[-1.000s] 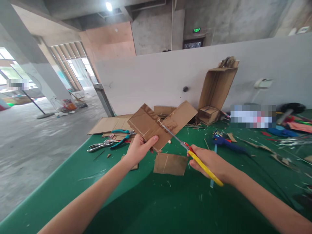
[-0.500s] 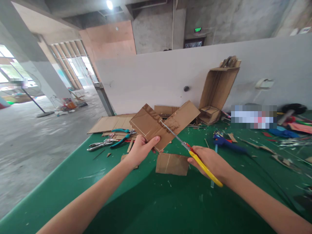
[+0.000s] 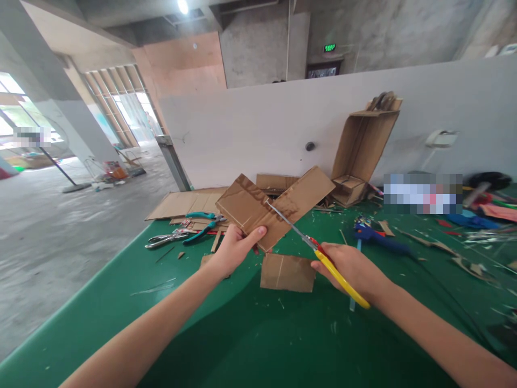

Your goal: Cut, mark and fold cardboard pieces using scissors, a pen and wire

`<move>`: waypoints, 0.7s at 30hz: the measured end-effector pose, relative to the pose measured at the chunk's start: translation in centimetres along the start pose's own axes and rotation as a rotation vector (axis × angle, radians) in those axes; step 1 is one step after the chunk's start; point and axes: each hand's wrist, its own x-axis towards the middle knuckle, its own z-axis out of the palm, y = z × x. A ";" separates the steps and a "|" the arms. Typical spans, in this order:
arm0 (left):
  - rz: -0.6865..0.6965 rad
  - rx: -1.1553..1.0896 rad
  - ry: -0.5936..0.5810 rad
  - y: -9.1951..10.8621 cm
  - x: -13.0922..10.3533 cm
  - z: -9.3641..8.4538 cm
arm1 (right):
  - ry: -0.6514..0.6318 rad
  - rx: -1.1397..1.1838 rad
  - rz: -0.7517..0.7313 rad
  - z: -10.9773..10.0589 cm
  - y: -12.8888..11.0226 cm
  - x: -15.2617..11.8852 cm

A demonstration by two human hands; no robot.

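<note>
My left hand (image 3: 239, 245) pinches the lower edge of a brown cardboard piece (image 3: 244, 202), thumb on top, above the green table. A cut splits the cardboard into two angled flaps joined near my thumb. My right hand (image 3: 347, 269) grips scissors (image 3: 329, 272) with yellow handles. Their metal blades reach up and left across the cardboard, tips at the edge between the flaps; the blades look nearly closed. A smaller cardboard rectangle (image 3: 287, 272) lies on the table below the held piece.
Left of my hands lie teal-handled pliers (image 3: 202, 231), a metal tool (image 3: 167, 238) and flat cardboard (image 3: 181, 205). To the right is a blue glue gun (image 3: 379, 240) with its cord. A tall cardboard box (image 3: 359, 151) stands against the white partition (image 3: 242, 129). Scraps litter the green table (image 3: 133, 318).
Hardly anything differs. The view has shifted very slightly; both hands, the cardboard and the scissors keep nearly the same pose.
</note>
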 end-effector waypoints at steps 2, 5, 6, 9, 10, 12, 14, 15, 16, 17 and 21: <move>0.003 0.001 0.002 0.0 0.0 0.0 | 0.003 0.011 -0.005 0.0 0.0 0.0; -0.008 -0.053 -0.013 0.1 -0.1 0.1 | 0.019 0.005 0.008 0.1 0.0 0.0; -0.012 -0.068 -0.015 0.1 -0.1 0.1 | 0.026 0.001 0.013 0.1 0.0 0.0; -0.016 -0.080 -0.018 0.2 -0.1 0.2 | 0.043 0.005 0.010 0.2 0.1 -0.1; -0.014 -0.078 -0.020 0.1 -0.1 0.2 | 0.046 0.010 0.007 0.2 0.1 -0.1; -0.011 -0.074 -0.032 0.0 -0.1 0.2 | 0.056 0.015 0.003 0.2 0.1 -0.1; -0.010 -0.072 -0.036 -0.1 -0.1 0.2 | 0.071 0.011 0.001 0.3 0.0 -0.1; -0.011 -0.069 -0.037 -0.1 -0.1 0.2 | 0.078 0.009 -0.001 0.3 0.0 -0.1; -0.012 -0.065 -0.038 -0.1 -0.1 0.2 | 0.082 0.005 -0.002 0.4 0.0 -0.1; -0.013 -0.066 -0.038 -0.1 -0.1 0.2 | 0.082 -0.001 -0.004 0.4 0.1 -0.1; -0.019 -0.108 -0.048 -0.2 -0.1 0.2 | 0.065 -0.025 0.015 0.5 0.2 -0.1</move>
